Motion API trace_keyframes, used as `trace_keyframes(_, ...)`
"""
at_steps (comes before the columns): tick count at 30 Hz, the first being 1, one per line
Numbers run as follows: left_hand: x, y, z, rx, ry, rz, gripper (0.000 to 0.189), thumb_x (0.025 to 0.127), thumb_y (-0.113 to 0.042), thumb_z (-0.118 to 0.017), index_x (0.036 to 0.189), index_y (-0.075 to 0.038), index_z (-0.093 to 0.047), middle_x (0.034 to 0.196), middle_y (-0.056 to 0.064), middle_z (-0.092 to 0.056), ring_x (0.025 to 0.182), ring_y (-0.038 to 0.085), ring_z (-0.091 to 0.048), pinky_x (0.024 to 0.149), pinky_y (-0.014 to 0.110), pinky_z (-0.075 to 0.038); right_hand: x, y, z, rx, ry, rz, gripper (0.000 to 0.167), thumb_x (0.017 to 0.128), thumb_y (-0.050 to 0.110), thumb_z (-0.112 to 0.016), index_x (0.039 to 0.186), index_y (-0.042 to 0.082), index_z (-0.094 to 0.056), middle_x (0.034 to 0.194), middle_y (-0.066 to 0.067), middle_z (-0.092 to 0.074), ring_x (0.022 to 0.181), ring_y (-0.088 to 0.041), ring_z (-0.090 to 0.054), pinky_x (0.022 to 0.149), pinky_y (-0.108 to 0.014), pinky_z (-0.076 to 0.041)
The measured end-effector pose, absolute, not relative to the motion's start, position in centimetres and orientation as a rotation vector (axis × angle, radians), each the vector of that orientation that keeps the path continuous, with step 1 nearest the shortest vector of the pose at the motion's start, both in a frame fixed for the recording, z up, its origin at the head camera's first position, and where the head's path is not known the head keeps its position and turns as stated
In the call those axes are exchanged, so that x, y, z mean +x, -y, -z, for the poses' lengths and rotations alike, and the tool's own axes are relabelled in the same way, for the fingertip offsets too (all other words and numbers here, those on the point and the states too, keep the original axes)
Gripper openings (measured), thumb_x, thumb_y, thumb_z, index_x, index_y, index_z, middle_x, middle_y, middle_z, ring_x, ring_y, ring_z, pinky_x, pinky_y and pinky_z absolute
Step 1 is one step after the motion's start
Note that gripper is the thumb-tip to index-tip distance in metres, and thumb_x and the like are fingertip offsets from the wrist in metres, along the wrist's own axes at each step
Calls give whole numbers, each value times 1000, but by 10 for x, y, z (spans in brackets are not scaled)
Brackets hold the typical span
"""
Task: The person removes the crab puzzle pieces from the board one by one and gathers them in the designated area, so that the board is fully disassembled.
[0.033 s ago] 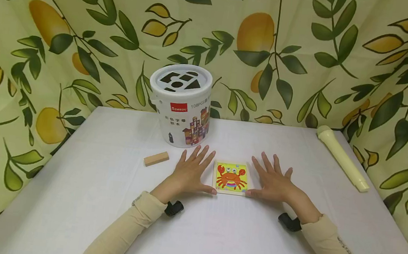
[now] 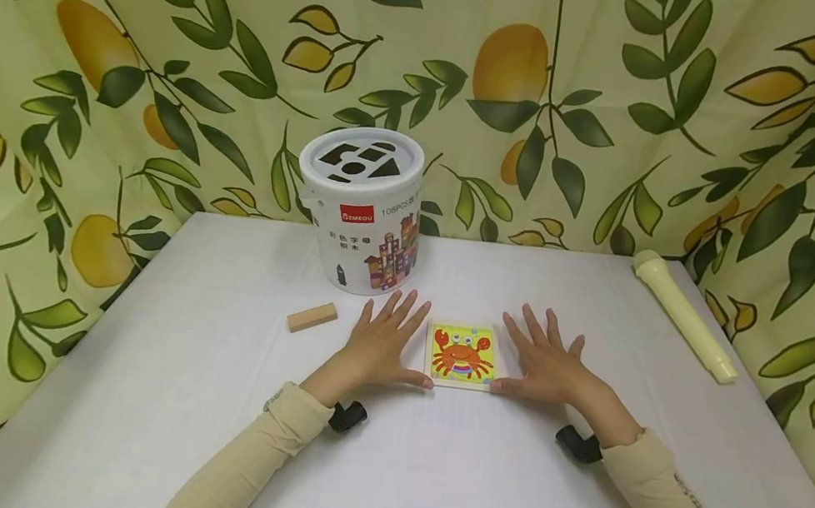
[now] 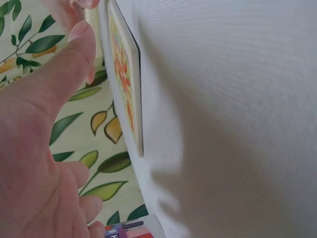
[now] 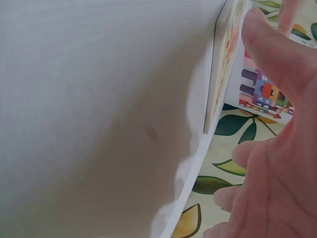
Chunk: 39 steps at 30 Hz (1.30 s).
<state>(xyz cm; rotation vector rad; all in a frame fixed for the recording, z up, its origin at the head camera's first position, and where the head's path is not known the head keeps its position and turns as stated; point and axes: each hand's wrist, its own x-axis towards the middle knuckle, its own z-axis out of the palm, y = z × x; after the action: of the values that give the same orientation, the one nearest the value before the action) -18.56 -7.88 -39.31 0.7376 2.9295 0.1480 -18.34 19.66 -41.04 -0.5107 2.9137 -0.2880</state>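
Note:
A small square wooden board [image 2: 464, 357] with a red crab picture on yellow lies flat on the white table between the two hands. To its left, the left hand [image 2: 377, 349] is spread palm down, its thumb pointing at the board's lower left corner. Mirroring it on the other side, the right hand [image 2: 548, 371] has its fingers spread and its thumb at the lower right corner. Both palms are bare of any object. The left wrist view shows the board's edge [image 3: 133, 94] beyond the thumb; in the right wrist view the board [image 4: 220, 74] appears edge-on beside the right thumb.
Behind the left hand stands a white bucket [image 2: 361, 224] with shape holes in its lid. A plain wooden block [image 2: 312, 317] lies left of that hand. At the far right is a cream-coloured microphone-shaped object [image 2: 683, 316]. A leaf-and-fruit curtain [image 2: 432, 39] hangs behind the table.

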Motion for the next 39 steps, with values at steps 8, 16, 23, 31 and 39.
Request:
trace_keyframes(8, -184, 81, 393, 750, -2930, -164, 111, 66, -73, -60, 149, -22, -7, 156, 7, -3, 143, 29, -3, 112, 57, -7, -182, -197, 409, -494, -2904, 286, 106, 70, 71, -59, 148, 12, -16, 152, -24, -3, 134, -55, 3, 85, -83, -2)
trace_keyframes(16, -183, 86, 399, 827, -2739, -324, 87, 82, -50, -62, 149, -25, -12, 156, 8, 4, 144, 27, 2, 113, 52, -13, -202, -192, 407, -550, -2994, 352, 72, 89, 46, -55, 143, 7, -29, 135, -25, -42, 124, -44, -38, 91, -69, -32)
trace_keyframes(23, -187, 90, 404, 932, -2595, -323, 69, 90, -42, -53, 148, -23, -20, 156, 9, -4, 144, 25, -7, 113, 45, -20, -219, -164, 403, -746, -2929, 489, 50, 89, 25, -61, 134, 11, -45, 102, -13, -53, 86, -23, -50, 68, -37, -49)
trace_keyframes(31, -191, 88, 406, 998, -2603, -384, 57, 93, -41, -49, 144, -23, -32, 155, 8, -14, 142, 26, -14, 113, 47, -21, -234, -136, 406, -867, -2759, 545, 37, 92, 14, -55, 129, 18, -50, 97, -8, -51, 81, -19, -47, 73, -30, -48)
trace_keyframes(39, -190, 87, 415, 988, -2646, -446, 54, 92, -38, -52, 142, -24, -36, 154, 8, -16, 142, 26, -18, 112, 45, -24, -240, -126, 409, -897, -2693, 522, 35, 92, 12, -53, 127, 19, -52, 96, -8, -50, 82, -19, -47, 74, -29, -48)
